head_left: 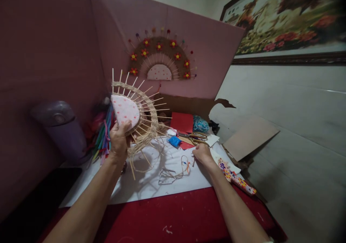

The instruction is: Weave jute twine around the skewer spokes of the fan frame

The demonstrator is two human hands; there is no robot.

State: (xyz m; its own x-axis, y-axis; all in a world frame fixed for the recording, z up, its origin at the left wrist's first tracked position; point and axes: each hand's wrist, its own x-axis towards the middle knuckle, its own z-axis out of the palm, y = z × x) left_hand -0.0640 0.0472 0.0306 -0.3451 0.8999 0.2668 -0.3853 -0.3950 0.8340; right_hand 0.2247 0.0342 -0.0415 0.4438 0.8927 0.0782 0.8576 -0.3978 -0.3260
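Note:
My left hand (119, 138) is closed on the lower edge of a half-round woven craft piece (135, 115), holding it upright above the table. The piece has a pink dotted centre, bands of jute twine and thin wooden sticks fanning out. My right hand (202, 153) rests on the white sheet (151, 183), fingers curled down by loose strands of twine (173, 172); what it pinches is too small to make out. Scissors (195, 136) lie just beyond that hand.
A finished fan-shaped piece with red flowers (160, 59) hangs on the pink board behind. Red paper (182, 122), a blue yarn ball (200, 124), coloured sticks (104, 135), a purple container (63, 127) and a dotted strip (238, 180) crowd the table. Cardboard (250, 136) leans at right.

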